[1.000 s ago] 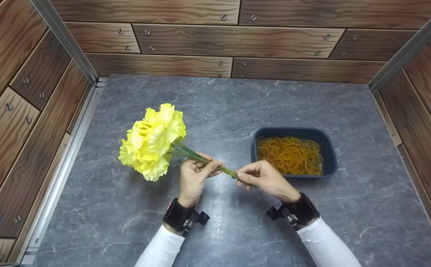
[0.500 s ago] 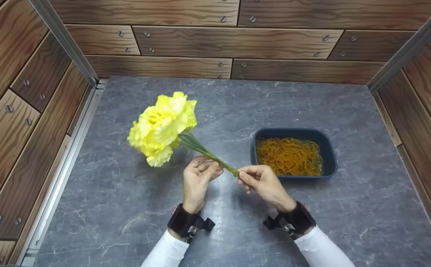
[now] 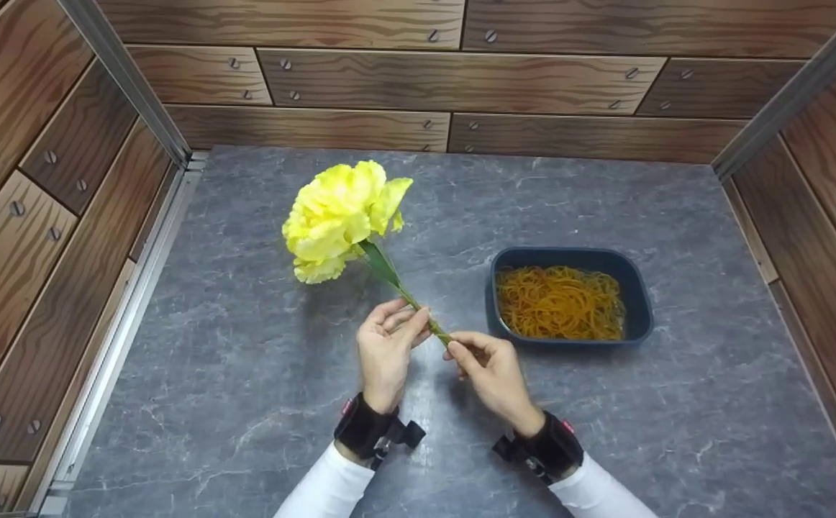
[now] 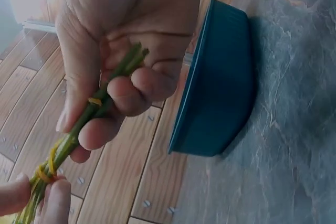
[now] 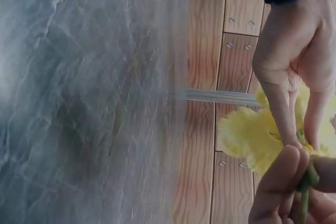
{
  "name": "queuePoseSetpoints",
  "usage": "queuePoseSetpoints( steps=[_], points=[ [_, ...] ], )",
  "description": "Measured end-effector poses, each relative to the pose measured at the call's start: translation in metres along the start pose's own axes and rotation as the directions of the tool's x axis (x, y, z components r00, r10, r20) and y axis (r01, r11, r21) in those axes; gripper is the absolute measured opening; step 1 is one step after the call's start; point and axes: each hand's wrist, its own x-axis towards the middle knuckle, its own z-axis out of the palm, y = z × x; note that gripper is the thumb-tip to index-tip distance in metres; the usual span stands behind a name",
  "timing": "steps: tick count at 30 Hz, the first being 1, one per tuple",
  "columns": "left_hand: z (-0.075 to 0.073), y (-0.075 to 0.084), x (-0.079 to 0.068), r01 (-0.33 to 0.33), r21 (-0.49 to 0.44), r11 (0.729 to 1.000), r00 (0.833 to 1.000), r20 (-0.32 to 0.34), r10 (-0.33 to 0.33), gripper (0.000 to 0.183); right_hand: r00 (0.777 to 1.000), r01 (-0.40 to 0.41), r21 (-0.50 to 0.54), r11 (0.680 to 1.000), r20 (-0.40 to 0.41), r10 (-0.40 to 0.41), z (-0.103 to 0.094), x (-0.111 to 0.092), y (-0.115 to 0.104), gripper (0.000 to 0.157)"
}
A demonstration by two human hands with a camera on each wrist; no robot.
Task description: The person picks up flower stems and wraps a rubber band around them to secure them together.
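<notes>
A bunch of yellow artificial carnations (image 3: 339, 212) slants up and left above the table, its green stems (image 4: 80, 125) running down between both hands. My left hand (image 3: 387, 352) pinches the stems between thumb and fingers, right at a yellow rubber band (image 4: 52, 162) wound round them. Lower down, my right hand (image 3: 493, 378) grips the stem ends, its fingers curled beneath them in the left wrist view. A smaller yellow loop (image 4: 94, 101) circles the stems within the right hand's grasp. In the right wrist view the petals (image 5: 247, 135) show behind the left hand.
A dark blue plastic tub (image 3: 637, 316) full of orange-yellow rubber bands (image 3: 562, 302) stands just beyond and right of my right hand. Wood-patterned panels (image 3: 461, 79) wall in the grey marbled tabletop (image 3: 260, 417) at the back and both sides.
The flower heads have swung up and to the right, so the stems stand steeper. My right hand has shifted left and slightly nearer me, closer to the left hand, which moved a little right.
</notes>
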Motion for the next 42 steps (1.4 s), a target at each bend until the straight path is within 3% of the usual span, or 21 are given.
queuePoseSetpoints(
  steps=[5,8,11,14,17,19,23,28,33,42],
  points=[
    [-0.005,0.003,0.005,0.021,0.021,1.000,0.999,0.029,-0.021,0.027,0.999,0.042,-0.020,0.999,0.014,-0.042,-0.004,-0.001,-0.002,0.015],
    [-0.009,0.006,0.009,0.049,0.037,0.998,0.998,0.047,-0.051,0.028,0.989,0.148,-0.038,0.988,-0.005,-0.149,-0.011,0.000,-0.003,0.015],
    [-0.014,0.009,0.013,0.069,0.069,0.995,0.995,0.066,-0.074,0.030,0.957,0.284,-0.120,0.951,-0.031,-0.289,-0.025,0.004,-0.003,0.020],
    [-0.021,0.012,0.018,0.093,0.111,0.989,0.989,0.104,-0.104,0.031,0.926,0.351,-0.303,0.886,-0.031,-0.377,-0.045,0.009,-0.004,0.031],
    [-0.030,0.014,0.023,0.116,0.176,0.978,0.979,0.149,-0.142,0.032,0.911,0.347,-0.516,0.783,-0.011,-0.411,-0.065,0.012,-0.003,0.048],
    [-0.035,0.016,0.027,0.132,0.226,0.965,0.970,0.169,-0.173,0.034,0.915,0.319,-0.625,0.713,0.007,-0.403,-0.076,0.014,-0.002,0.061],
    [-0.047,0.017,0.034,0.149,0.341,0.928,0.959,0.179,-0.219,0.036,0.940,0.259,-0.750,0.609,0.051,-0.336,-0.094,0.016,-0.001,0.086],
    [-0.056,0.012,0.044,0.141,0.445,0.884,0.949,0.194,-0.248,0.036,0.954,0.216,-0.825,0.522,0.063,-0.294,-0.114,0.014,0.001,0.098],
    [-0.062,0.006,0.054,0.143,0.552,0.821,0.934,0.199,-0.297,0.036,0.954,0.167,-0.849,0.501,0.012,-0.298,-0.130,0.009,0.003,0.095],
    [-0.062,0.008,0.070,0.139,0.708,0.693,0.924,0.159,-0.348,0.033,0.972,0.101,-0.852,0.513,-0.025,-0.233,-0.143,0.002,0.010,0.092]
  ],
)
